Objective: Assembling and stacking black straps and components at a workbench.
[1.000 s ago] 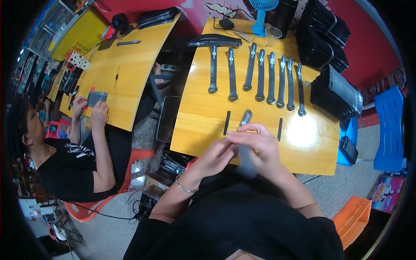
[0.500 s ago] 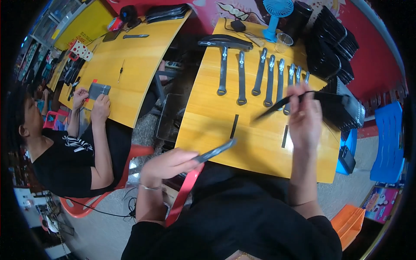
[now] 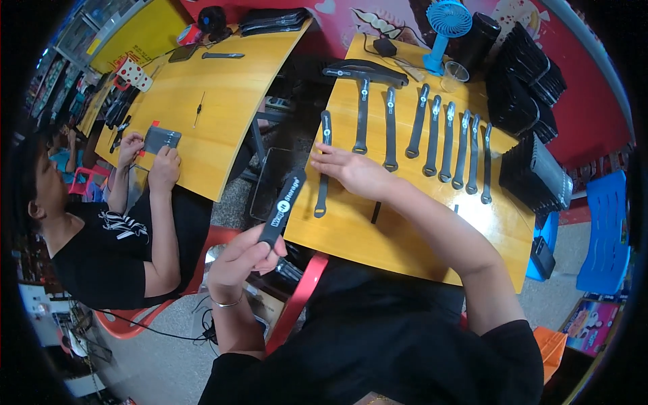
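Beside a light-blue, round-headed fan sit a clear plastic cup and, further right, a black cylindrical container.

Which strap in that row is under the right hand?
The leftmost strap in the row: the right hand covers part of it, while the other straps all lie farther right.

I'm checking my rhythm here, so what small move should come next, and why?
Perhaps draw your right hand away from the leftmost strap on your table: it lies stretched out, while your left hand holds another strap.
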A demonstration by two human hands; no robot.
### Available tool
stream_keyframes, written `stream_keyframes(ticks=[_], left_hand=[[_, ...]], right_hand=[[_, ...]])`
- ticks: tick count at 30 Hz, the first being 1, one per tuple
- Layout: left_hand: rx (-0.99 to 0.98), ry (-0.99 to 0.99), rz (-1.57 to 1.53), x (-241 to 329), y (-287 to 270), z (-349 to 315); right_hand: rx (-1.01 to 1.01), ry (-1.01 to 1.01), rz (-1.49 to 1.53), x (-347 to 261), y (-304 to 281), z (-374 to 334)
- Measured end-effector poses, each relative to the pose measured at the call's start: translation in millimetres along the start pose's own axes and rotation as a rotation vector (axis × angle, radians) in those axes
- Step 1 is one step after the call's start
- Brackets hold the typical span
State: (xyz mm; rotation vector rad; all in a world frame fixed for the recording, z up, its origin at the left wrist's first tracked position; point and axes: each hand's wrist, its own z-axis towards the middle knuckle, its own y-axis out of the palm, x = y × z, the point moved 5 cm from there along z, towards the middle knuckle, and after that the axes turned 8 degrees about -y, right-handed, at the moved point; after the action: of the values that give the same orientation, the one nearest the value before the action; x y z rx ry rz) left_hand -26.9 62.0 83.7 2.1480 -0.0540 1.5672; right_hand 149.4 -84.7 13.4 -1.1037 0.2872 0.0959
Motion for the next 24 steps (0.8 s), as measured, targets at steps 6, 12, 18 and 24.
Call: stream_keyframes(ticks=[6,12,18,24], left_hand=[[0.025,-0.156,0.082,-8.7,13.4,26.6],[-0.086,-0.178,0.596,-28.1,42.8,75.5],[-0.236,-0.105,0.938,-40.9,80.4,115.2],[-0.092,0.066,0.989,-36.7,76.8,144.6]], right_hand=[[-0.058,0.021,-0.054,0.1,-0.4,-13.6],[0.278,0.544,1.140,-38.9,-75.5,-56.1],[0.120,0.901,0.741,-77.2,-107.9,-143.9],[0.586,1.114,0.697,-70.1,-98.6,-235.8]])
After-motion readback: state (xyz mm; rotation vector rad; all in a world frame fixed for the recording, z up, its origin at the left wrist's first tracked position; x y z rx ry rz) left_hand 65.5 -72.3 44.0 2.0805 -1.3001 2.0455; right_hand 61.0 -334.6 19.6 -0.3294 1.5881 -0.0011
